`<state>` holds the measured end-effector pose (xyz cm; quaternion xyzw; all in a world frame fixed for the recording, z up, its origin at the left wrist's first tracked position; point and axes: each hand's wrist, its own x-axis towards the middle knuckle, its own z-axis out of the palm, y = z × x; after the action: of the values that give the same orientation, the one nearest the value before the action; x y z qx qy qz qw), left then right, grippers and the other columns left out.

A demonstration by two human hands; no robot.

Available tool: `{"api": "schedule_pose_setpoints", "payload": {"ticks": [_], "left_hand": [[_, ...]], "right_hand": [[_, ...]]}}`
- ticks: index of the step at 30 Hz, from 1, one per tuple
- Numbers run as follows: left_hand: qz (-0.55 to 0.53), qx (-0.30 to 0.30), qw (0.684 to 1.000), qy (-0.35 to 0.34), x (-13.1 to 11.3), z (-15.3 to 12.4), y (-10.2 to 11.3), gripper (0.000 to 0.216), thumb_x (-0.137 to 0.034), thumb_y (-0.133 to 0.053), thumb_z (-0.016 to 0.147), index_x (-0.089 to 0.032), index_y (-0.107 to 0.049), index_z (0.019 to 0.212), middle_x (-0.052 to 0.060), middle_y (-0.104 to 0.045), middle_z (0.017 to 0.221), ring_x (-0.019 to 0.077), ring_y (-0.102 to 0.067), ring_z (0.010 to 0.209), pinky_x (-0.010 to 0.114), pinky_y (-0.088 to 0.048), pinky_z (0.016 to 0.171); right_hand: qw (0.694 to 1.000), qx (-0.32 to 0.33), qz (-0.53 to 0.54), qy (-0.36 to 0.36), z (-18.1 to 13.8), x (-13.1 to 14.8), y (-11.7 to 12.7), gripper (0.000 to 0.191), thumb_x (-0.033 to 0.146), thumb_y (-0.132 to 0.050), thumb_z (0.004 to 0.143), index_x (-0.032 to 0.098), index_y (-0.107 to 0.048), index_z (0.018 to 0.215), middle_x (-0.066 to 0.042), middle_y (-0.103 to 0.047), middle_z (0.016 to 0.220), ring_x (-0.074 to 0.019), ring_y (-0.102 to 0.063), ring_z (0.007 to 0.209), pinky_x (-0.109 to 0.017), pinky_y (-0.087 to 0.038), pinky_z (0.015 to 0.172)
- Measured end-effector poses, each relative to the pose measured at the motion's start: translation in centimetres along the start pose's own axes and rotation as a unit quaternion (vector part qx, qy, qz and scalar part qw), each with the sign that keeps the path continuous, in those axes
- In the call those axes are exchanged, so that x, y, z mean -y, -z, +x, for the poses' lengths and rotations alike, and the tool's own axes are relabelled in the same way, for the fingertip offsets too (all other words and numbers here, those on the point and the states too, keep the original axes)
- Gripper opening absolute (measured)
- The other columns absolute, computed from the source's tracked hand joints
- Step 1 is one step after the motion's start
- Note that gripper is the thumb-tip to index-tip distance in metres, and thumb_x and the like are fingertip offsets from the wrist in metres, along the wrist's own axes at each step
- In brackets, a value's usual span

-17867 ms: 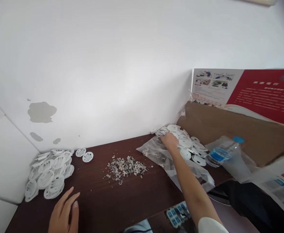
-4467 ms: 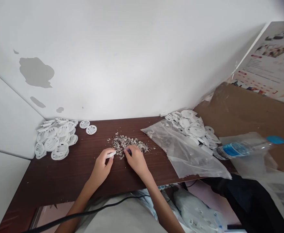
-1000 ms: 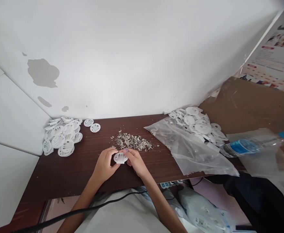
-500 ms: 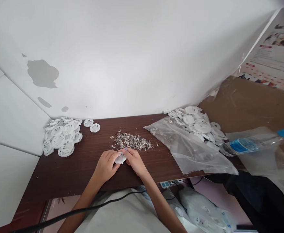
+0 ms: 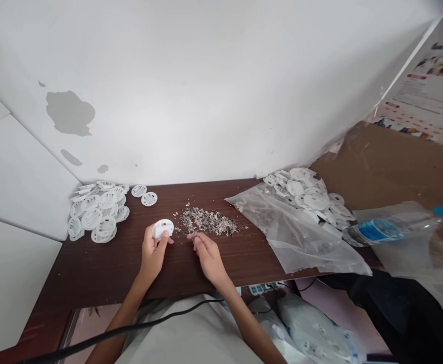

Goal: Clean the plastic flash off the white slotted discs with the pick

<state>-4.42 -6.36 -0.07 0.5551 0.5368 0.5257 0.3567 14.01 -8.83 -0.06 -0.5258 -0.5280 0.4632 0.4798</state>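
My left hand (image 5: pixel 152 251) holds a white round plastic disc (image 5: pixel 162 228) up between fingers and thumb, just above the dark wooden table (image 5: pixel 103 265). My right hand (image 5: pixel 206 252) rests on the table beside it with fingers curled in a pinch; a small tip shows at the fingertips, too small to name. Directly behind both hands lies a heap of grey and white scraps (image 5: pixel 207 222). A pile of slotted white discs (image 5: pixel 95 210) sits at the far left against the wall.
A second pile of white discs (image 5: pixel 307 193) lies at the back right on a clear plastic bag (image 5: pixel 300 238). A water bottle with a blue cap (image 5: pixel 395 226) lies on its side at the right. Brown cardboard (image 5: pixel 395 167) leans behind it. A black cable (image 5: pixel 103 333) crosses my lap.
My hands, joined on the disc half a second ago, have parted. The left hand has carried the disc left and up, while the right hand stays near the scraps.
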Motion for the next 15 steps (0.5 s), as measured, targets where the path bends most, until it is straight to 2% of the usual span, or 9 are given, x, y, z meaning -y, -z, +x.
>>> {"api": "schedule_pose_setpoints", "payload": {"ticks": [1, 3, 5, 7, 10, 15], "left_hand": [[-0.023, 0.002, 1.000, 0.015, -0.1, 0.1, 0.0, 0.034, -0.045, -0.062, 0.098, -0.020, -0.058, 0.120, 0.004, -0.073, 0.097, 0.0153, -0.071, 0.072, 0.033, -0.062, 0.077], [-0.042, 0.027, 0.998, 0.029, -0.2, 0.1, 0.1, 0.035, -0.047, -0.064, 0.097, -0.020, -0.059, 0.118, 0.004, -0.071, 0.100, 0.0131, -0.068, 0.068, 0.031, -0.061, 0.072], [-0.040, 0.066, 0.996, 0.037, 0.0, 0.1, 0.1, 0.035, -0.047, -0.064, 0.096, -0.020, -0.060, 0.119, 0.004, -0.070, 0.101, 0.0122, -0.066, 0.067, 0.029, -0.059, 0.069], [-0.035, 0.091, 0.994, 0.040, 0.3, 0.0, 0.1, 0.036, -0.046, -0.065, 0.096, -0.020, -0.061, 0.120, 0.004, -0.070, 0.101, 0.0122, -0.065, 0.068, 0.029, -0.059, 0.069], [-0.028, 0.098, 0.994, 0.045, 0.6, -0.1, 0.1, 0.036, -0.046, -0.064, 0.096, -0.020, -0.061, 0.121, 0.004, -0.071, 0.102, 0.0128, -0.065, 0.070, 0.029, -0.059, 0.070], [0.003, 0.121, 0.992, 0.040, 0.3, 0.0, 0.2, 0.035, -0.046, -0.065, 0.095, -0.022, -0.062, 0.120, 0.005, -0.072, 0.105, 0.0163, -0.068, 0.079, 0.031, -0.060, 0.075]], "right_hand": [[0.995, -0.006, -0.084, 0.049, -0.4, -0.1, -0.3, 0.038, 0.040, -0.043, 0.107, 0.017, -0.072, 0.111, -0.008, -0.068, 0.094, -0.0196, -0.063, 0.082, -0.030, -0.048, 0.072], [0.956, -0.013, -0.251, 0.149, -1.2, -0.4, -0.9, 0.036, 0.033, -0.041, 0.109, 0.018, -0.070, 0.123, -0.011, -0.071, 0.105, -0.0211, -0.067, 0.088, -0.030, -0.050, 0.075], [0.905, -0.014, -0.367, 0.216, -1.7, -0.7, -1.5, 0.036, 0.030, -0.040, 0.110, 0.019, -0.068, 0.131, -0.011, -0.072, 0.100, -0.0197, -0.067, 0.080, -0.028, -0.048, 0.070], [0.874, -0.027, -0.420, 0.245, -1.8, -0.9, -1.8, 0.035, 0.028, -0.041, 0.110, 0.019, -0.068, 0.131, -0.010, -0.071, 0.095, -0.0190, -0.066, 0.076, -0.028, -0.048, 0.069], [0.874, -0.052, -0.417, 0.243, -1.7, -0.9, -1.7, 0.031, 0.029, -0.044, 0.110, 0.017, -0.068, 0.125, -0.011, -0.072, 0.099, -0.0207, -0.068, 0.084, -0.029, -0.050, 0.074], [0.888, -0.053, -0.395, 0.231, -1.6, -0.4, -1.6, 0.029, 0.031, -0.044, 0.110, 0.017, -0.068, 0.117, -0.010, -0.071, 0.100, -0.0218, -0.068, 0.088, -0.030, -0.050, 0.075]]}}
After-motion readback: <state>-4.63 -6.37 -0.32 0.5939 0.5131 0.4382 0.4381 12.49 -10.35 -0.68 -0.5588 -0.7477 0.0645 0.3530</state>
